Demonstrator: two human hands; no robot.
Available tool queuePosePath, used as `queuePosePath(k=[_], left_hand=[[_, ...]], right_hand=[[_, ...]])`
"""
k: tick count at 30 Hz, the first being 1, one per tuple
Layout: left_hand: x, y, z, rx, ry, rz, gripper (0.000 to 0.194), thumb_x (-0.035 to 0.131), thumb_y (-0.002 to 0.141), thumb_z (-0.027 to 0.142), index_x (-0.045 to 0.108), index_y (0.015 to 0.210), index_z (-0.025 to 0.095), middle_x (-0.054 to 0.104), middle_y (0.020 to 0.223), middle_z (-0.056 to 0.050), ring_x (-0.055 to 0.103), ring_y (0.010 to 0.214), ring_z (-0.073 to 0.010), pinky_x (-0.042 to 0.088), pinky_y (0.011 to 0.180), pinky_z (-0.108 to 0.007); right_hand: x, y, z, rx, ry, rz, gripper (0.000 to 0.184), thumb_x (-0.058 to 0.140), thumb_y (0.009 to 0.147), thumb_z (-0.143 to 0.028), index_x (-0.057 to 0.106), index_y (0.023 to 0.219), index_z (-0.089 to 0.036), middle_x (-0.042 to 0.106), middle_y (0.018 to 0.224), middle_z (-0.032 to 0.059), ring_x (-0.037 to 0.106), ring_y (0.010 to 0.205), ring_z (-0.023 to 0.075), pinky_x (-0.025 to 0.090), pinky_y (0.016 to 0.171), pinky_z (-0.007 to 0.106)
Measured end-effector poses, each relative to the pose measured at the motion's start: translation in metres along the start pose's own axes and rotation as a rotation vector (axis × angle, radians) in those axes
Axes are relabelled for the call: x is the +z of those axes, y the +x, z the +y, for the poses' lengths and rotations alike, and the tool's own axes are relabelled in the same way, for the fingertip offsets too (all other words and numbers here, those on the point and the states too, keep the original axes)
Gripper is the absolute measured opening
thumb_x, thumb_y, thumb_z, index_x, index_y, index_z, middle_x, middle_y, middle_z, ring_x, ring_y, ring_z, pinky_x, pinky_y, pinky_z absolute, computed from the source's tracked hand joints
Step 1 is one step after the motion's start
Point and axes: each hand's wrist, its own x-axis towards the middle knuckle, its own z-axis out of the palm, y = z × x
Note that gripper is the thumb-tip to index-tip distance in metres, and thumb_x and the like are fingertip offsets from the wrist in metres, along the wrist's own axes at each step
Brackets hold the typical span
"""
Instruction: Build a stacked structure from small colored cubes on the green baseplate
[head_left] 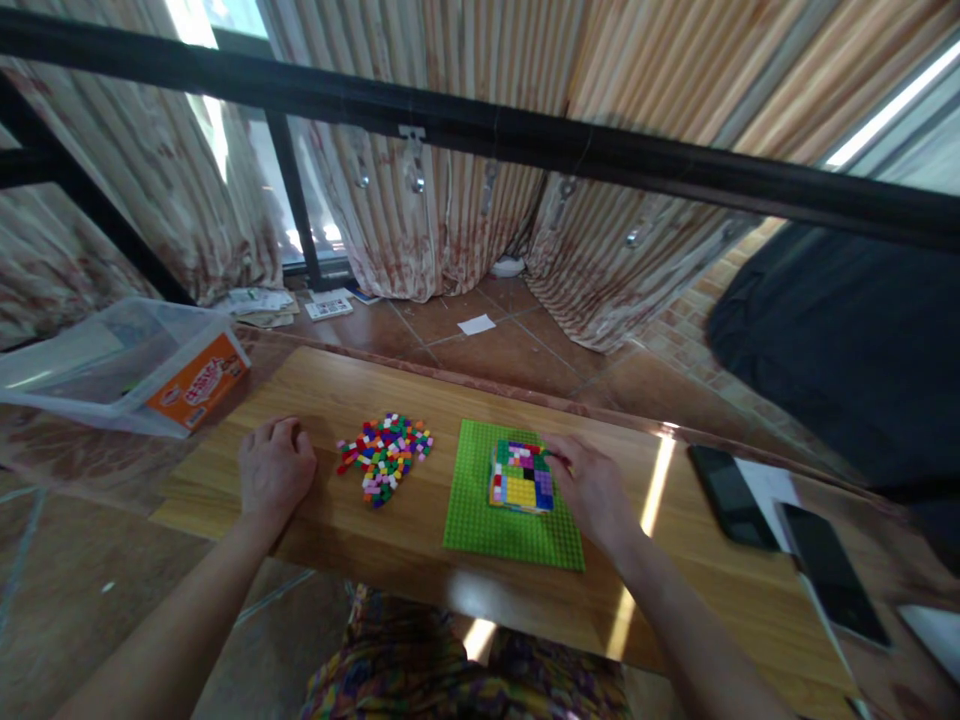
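A block of many-coloured toy bricks [520,490] stands on a green studded baseplate [469,510]. At its back right corner is my right hand [589,485], thumb and fingers pinched on a small toy brick that they mostly cover. The fingertips touch the block or hover just over it; I cannot tell which. My left hand [276,465] rests on the wooden board, fingers curled in and closed, with nothing visible in them. Between that hand and the baseplate lies a loose pile of small toy bricks [386,455] in many colours.
A clear plastic box [120,400] with an orange label stands at the left. Two dark phones [731,495] and white paper [769,485] lie at the right of the wooden board [352,385]. A black rail [480,120] crosses before the curtains [480,230].
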Motion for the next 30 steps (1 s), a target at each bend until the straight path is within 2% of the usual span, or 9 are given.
queuePosePath(k=[9, 17, 23, 27, 30], left_hand=[[-0.003, 0.001, 0.004, -0.037, 0.009, -0.040, 0.042, 0.039, 0.088, 0.030, 0.064, 0.114, 0.009, 0.064, 0.123, -0.021, 0.057, 0.119, -0.0339, 0.040, 0.108, -0.049], [-0.001, 0.000, 0.002, -0.030, -0.021, -0.012, 0.039, 0.040, 0.088, 0.030, 0.064, 0.113, 0.013, 0.066, 0.121, -0.017, 0.058, 0.118, -0.0320, 0.040, 0.108, -0.048], [-0.001, 0.000, 0.003, -0.019, 0.028, -0.021, 0.042, 0.038, 0.089, 0.030, 0.065, 0.114, 0.011, 0.066, 0.121, -0.019, 0.059, 0.116, -0.0325, 0.041, 0.106, -0.048], [-0.001, 0.000, 0.003, -0.030, 0.013, -0.015, 0.040, 0.040, 0.089, 0.030, 0.065, 0.114, 0.012, 0.066, 0.121, -0.019, 0.059, 0.117, -0.0323, 0.041, 0.107, -0.048], [0.000, 0.000, 0.002, -0.041, -0.009, -0.013, 0.039, 0.042, 0.088, 0.030, 0.065, 0.114, 0.013, 0.066, 0.122, -0.018, 0.058, 0.117, -0.0323, 0.041, 0.107, -0.049]], right_hand=[[0.015, 0.002, 0.008, -0.112, -0.096, 0.035, 0.029, 0.050, 0.094, -0.023, 0.074, 0.110, -0.024, 0.077, 0.100, 0.0057, 0.067, 0.095, 0.0235, 0.053, 0.092, 0.040], [0.015, -0.001, 0.013, -0.180, -0.158, 0.059, 0.030, 0.047, 0.098, -0.024, 0.073, 0.111, -0.022, 0.077, 0.100, 0.0065, 0.067, 0.091, 0.0228, 0.054, 0.086, 0.037], [0.018, -0.005, 0.016, -0.266, -0.220, 0.076, 0.030, 0.047, 0.100, -0.025, 0.073, 0.111, -0.019, 0.077, 0.098, 0.0084, 0.067, 0.088, 0.0230, 0.054, 0.083, 0.036], [0.019, -0.004, 0.017, -0.244, -0.182, 0.111, 0.030, 0.048, 0.100, -0.028, 0.073, 0.112, -0.019, 0.077, 0.097, 0.0090, 0.068, 0.088, 0.0238, 0.054, 0.082, 0.037], [0.017, -0.005, 0.017, -0.177, -0.103, 0.139, 0.030, 0.052, 0.098, -0.035, 0.073, 0.113, -0.019, 0.077, 0.102, 0.0098, 0.068, 0.094, 0.0254, 0.054, 0.086, 0.041]])
